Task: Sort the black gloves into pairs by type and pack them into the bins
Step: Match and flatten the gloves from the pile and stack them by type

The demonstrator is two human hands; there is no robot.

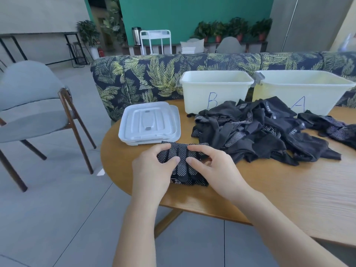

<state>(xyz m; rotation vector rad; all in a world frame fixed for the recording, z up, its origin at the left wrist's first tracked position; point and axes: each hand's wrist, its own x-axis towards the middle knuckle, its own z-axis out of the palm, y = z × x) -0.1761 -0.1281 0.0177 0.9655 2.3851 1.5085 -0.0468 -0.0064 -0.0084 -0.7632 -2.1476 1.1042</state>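
- Gripping the dotted gloves from both sides, the left hand and right hand curl thumbs and fingers round the bunched fabric at the near edge of the wooden table.
- Just behind them sit the stacked bin lids.
- To the right, the glove pile spreads in a loose heap, touching the fronts of bin B and bin A.
- Beyond the table stands a leaf-print sofa; a grey chair stands at left.
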